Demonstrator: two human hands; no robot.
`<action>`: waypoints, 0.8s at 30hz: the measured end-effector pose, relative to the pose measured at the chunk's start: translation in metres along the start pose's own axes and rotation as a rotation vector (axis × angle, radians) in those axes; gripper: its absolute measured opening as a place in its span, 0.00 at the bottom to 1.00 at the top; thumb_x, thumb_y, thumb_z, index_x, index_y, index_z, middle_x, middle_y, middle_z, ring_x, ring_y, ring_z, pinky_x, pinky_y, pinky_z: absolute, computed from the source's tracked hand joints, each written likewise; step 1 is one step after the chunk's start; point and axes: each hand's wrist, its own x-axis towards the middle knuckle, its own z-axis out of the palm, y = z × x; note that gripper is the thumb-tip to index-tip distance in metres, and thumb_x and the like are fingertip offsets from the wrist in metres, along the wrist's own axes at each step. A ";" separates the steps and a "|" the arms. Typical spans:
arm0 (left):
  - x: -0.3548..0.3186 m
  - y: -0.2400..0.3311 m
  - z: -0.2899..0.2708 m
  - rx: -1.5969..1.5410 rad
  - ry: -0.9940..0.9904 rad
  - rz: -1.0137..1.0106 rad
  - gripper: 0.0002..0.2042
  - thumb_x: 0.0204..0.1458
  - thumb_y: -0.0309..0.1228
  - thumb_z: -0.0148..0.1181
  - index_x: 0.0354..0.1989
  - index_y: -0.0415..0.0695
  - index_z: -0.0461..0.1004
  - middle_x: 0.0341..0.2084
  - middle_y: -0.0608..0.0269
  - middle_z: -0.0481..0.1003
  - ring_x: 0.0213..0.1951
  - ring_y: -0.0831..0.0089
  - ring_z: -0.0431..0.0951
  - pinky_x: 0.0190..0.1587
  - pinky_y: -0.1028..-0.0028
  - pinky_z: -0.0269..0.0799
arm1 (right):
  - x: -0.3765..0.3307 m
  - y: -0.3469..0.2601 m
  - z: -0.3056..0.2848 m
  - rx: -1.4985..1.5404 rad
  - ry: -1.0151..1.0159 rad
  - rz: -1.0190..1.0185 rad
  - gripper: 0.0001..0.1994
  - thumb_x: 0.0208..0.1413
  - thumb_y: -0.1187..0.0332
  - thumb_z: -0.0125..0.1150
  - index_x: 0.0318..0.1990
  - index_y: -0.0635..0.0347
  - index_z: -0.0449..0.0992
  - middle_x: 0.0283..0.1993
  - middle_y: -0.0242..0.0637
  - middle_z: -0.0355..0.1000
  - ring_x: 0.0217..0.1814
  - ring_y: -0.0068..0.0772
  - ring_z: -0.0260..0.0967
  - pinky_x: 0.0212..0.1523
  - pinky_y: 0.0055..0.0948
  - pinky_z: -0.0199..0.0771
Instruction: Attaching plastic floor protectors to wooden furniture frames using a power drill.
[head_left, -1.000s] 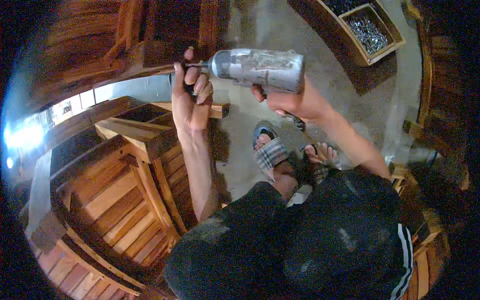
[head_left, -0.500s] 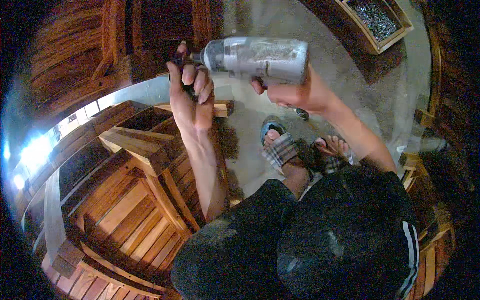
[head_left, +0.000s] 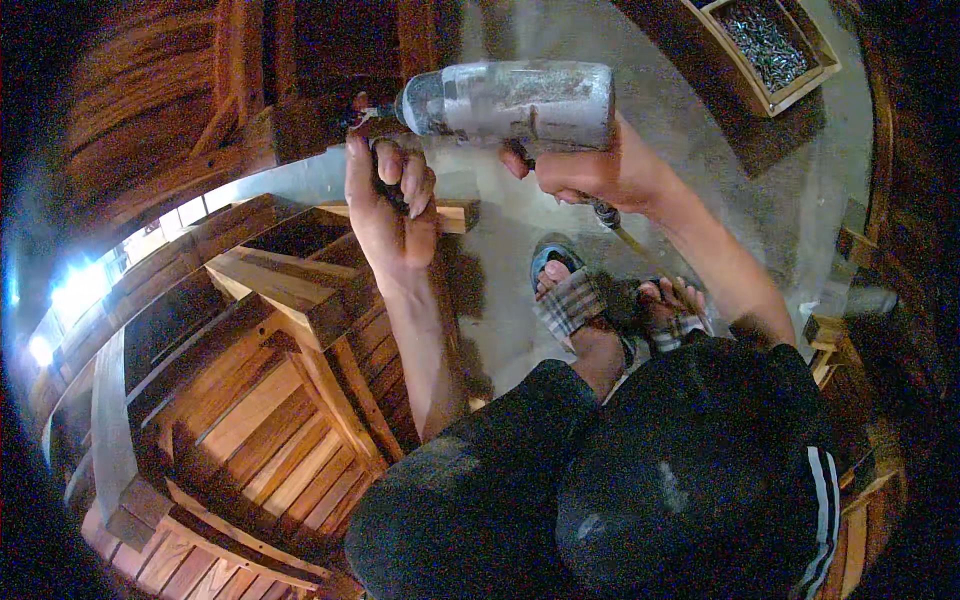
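My right hand (head_left: 598, 182) is wrapped round the handle of a pistol-shaped air screwdriver (head_left: 525, 105) with a worn silver-grey body. It is held level, its nose pointing left at a dark wooden frame (head_left: 265, 138). A hose (head_left: 632, 240) hangs from the base of its handle. Just below the driver's tip is my left hand (head_left: 392, 205), palm up with the fingers curled in. Something dark shows between those fingers, too unclear to name. The exact spot where the tip meets the wood is dark and hard to make out.
At the upper right, a wooden box (head_left: 768, 50) full of metal screws rests on a brown surface. Slatted wooden furniture (head_left: 280, 430) stands to the left, with a beam end (head_left: 455, 215) jutting out beside my left wrist. My sandalled feet (head_left: 570, 300) are on the grey floor.
My left hand has dropped slightly away from the driver's nose, so the tip now shows. The driver has risen a little in view. The whole scene has shifted slightly right.
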 end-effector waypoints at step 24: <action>-0.007 0.002 -0.003 0.113 0.085 0.017 0.12 0.59 0.41 0.47 0.45 0.48 0.66 0.17 0.72 0.60 0.16 0.81 0.58 0.13 0.84 0.51 | 0.004 0.007 -0.011 -0.035 -0.023 0.072 0.20 0.37 0.78 0.53 0.43 0.64 0.71 0.28 0.28 0.67 0.16 0.12 0.53 0.14 0.16 0.51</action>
